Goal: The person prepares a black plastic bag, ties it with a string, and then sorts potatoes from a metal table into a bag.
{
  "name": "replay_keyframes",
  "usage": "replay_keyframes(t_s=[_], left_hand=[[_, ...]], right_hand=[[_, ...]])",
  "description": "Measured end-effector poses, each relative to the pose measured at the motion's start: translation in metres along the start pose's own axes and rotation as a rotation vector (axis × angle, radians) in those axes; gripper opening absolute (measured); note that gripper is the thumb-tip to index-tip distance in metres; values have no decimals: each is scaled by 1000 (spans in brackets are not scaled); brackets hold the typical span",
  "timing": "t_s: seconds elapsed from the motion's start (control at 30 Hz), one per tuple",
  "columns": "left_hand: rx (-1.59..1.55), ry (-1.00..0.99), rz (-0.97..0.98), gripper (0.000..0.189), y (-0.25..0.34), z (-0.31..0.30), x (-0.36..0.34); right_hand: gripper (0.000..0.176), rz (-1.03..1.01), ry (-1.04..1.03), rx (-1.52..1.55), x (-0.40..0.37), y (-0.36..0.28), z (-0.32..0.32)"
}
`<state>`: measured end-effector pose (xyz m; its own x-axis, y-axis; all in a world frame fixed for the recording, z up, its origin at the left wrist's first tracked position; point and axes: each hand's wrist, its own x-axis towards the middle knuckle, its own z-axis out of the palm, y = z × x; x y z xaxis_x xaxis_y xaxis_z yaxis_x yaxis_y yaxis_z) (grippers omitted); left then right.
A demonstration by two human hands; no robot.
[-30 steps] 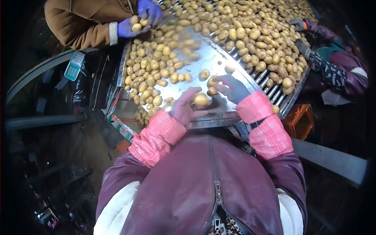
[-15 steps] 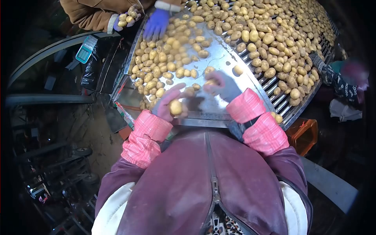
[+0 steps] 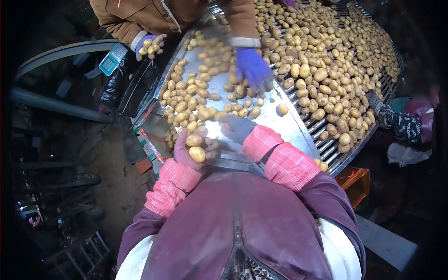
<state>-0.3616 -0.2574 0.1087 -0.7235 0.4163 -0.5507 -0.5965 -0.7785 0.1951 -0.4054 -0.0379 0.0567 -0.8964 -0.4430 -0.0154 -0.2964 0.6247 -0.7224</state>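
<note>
My left hand [image 3: 186,153], gloved, is cupped palm up at the near left part of the metal tray [image 3: 276,112], with potatoes [image 3: 197,154] lying in it. My right hand [image 3: 237,128], in a grey glove, reaches in from the right just beside it; its fingers are blurred and partly hidden, near potatoes on the tray. Many loose potatoes [image 3: 192,102] lie on the tray beyond both hands. A single potato [image 3: 282,109] rests apart on the tray's right side.
Across the tray, a co-worker's purple-gloved hand [image 3: 253,67] is among potatoes; their other hand [image 3: 148,46] holds several. A roller grate [image 3: 329,151] with heaped potatoes is at the right. An orange crate [image 3: 355,186], a teal-framed device [image 3: 113,59] and another person's sleeve [image 3: 396,122] flank it.
My right hand has moved left toward my left hand, which now holds more potatoes. The co-worker's purple-gloved hand has swept right and nearer. The view has shifted slightly.
</note>
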Motion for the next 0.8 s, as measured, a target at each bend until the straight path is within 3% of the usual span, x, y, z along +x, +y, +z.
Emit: replay_keyframes(t_s=[0.1,0.2,0.27,0.33,0.4,0.43,0.53,0.63,0.73,0.77,0.8], left_hand=[[41,-18,-7,65,2,13,4],[48,-80,-35,70,0,8,19],[112,-11,-43,71,0,5,29],[84,-57,-147,65,-3,9,34],[54,-100,-253,62,-6,16,35],[40,-33,-264,61,-5,23,34],[105,-99,-227,59,0,2,46],[43,-59,-207,62,7,0,46],[51,-15,-193,63,7,2,47],[78,-18,-192,62,9,0,43],[105,-23,-191,62,9,-1,39]], right_hand=[[42,204,22,219,-5,-20,-24],[43,58,-72,229,-13,-59,-58],[41,-115,137,134,-12,-29,-55],[41,50,356,55,-13,0,-75],[44,91,436,-264,-13,57,-104],[47,202,410,-418,-15,71,-126],[58,520,334,-690,-15,107,-160],[61,454,330,-995,-13,137,-139],[61,398,236,-905,-19,122,-134],[49,261,328,-985,-25,123,-134],[44,251,346,-865,-24,123,-131]])
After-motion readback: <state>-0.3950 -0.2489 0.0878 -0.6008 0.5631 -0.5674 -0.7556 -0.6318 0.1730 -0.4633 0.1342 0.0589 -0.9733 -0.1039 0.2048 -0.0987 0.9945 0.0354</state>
